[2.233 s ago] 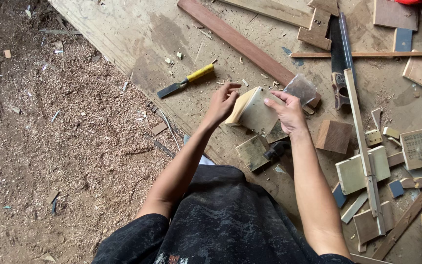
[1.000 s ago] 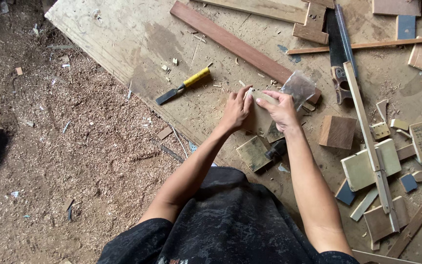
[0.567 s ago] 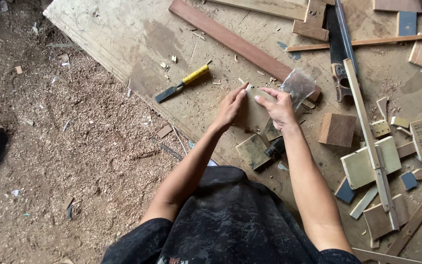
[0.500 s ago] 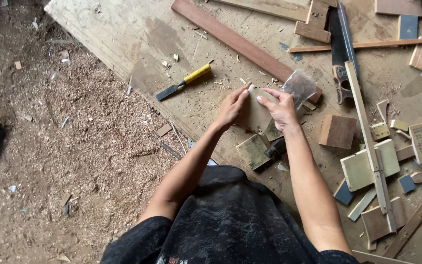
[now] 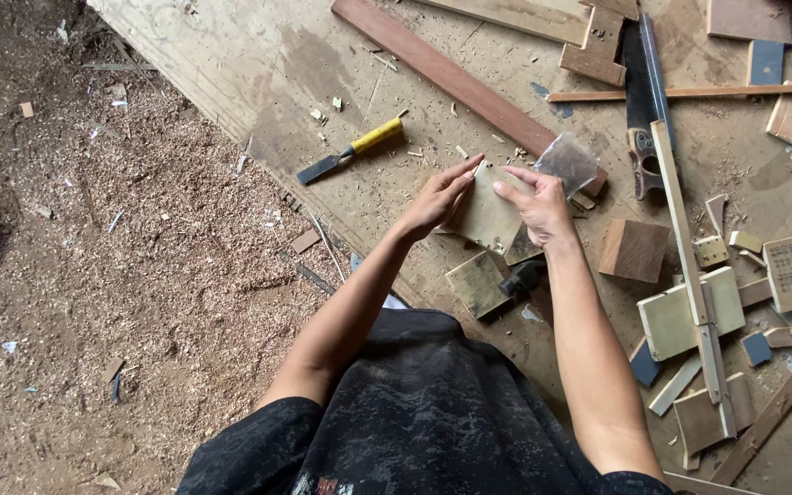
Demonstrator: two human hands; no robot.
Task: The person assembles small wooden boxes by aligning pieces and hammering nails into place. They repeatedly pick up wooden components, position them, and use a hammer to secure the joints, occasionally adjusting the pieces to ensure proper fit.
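Both the left hand and the right hand grip a pale square wooden board by its opposite edges above the plywood sheet, one corner pointing away, with no clear long axis

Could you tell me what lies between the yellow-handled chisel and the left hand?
In the head view, only bare board with wood chips separates chisel from left hand.

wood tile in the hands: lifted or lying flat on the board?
Lifted. Both hands, left hand and right hand, pinch the wood tile by its edges, tilted above the plywood board.
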